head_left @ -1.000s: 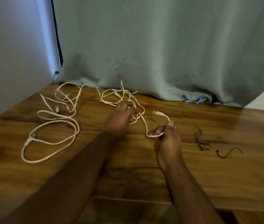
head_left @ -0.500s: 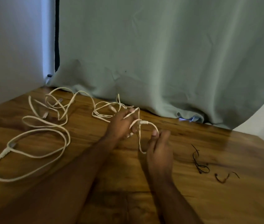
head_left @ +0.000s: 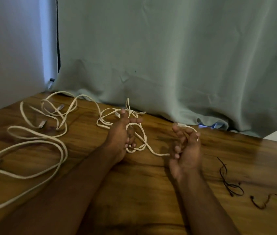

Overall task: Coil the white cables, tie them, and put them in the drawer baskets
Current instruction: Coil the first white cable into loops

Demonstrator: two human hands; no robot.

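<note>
A thin white cable [head_left: 148, 146] is gripped near its plug end by the right hand [head_left: 186, 150]; a loop of it is held in the curled fingers of the left hand [head_left: 121, 134]. Further white cables [head_left: 38, 138] are spread toward the wooden table's [head_left: 134, 192] left edge. Black ties [head_left: 231, 184] are seen right; bare wood lies nearest.

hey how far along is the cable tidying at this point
Early. Nothing looks finished: no tied coil shows, and no drawer baskets are in view. In hand: the left hand and right hand each grip one thin white cable, starting loops. Left: the thicker white cables lie loose on the table, and the dark ties lie unused.
</note>
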